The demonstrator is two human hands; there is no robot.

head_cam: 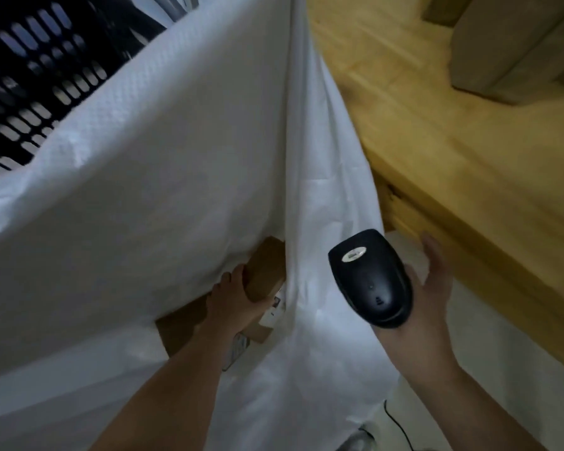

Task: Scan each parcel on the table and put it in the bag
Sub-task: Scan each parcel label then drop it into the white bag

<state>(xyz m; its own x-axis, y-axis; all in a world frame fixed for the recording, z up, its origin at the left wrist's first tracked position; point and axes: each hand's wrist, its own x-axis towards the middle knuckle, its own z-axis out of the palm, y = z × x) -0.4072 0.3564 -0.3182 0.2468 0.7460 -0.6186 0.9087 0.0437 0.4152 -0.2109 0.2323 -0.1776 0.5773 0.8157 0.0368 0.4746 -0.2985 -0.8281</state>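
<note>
- Pale floor (502, 369) filled the near right corner, with a thin black cable (399, 422) trailing over it beside the bag's lower edge.
- Both bare forearms entered from the near edge and reached away from the camera.
- Left hand (232, 297): reached into the bag's open mouth, fingers curled over the edge of a brown cardboard parcel (264, 265), gripping it.
- The parcel sat just inside the opening, partly hidden by the white fabric. A white label (275, 304) showed on its right side; the print was too blurred to read.
- More brown cardboard showed beneath the left wrist. Could not tell whether it was the same parcel or a second one.
- Right hand (427, 294): held a black scanner (370, 278) outside the bag, to the right of the opening. The scanner's head covered the palm. Two digits showed beyond it, stretched loosely toward the table edge; the grip on the handle was hidden.
- White woven bag (176, 157): hung open across the left and centre of the view, a vertical seam down the middle, its right flank close against the table.
- Wooden table (453, 157): light, planked, running from near right to far right.
- One cardboard box (515, 43) stood on the table at far right, blurred.
- Far left, behind the bag's rim, stood a black perforated basket (36, 76).
</note>
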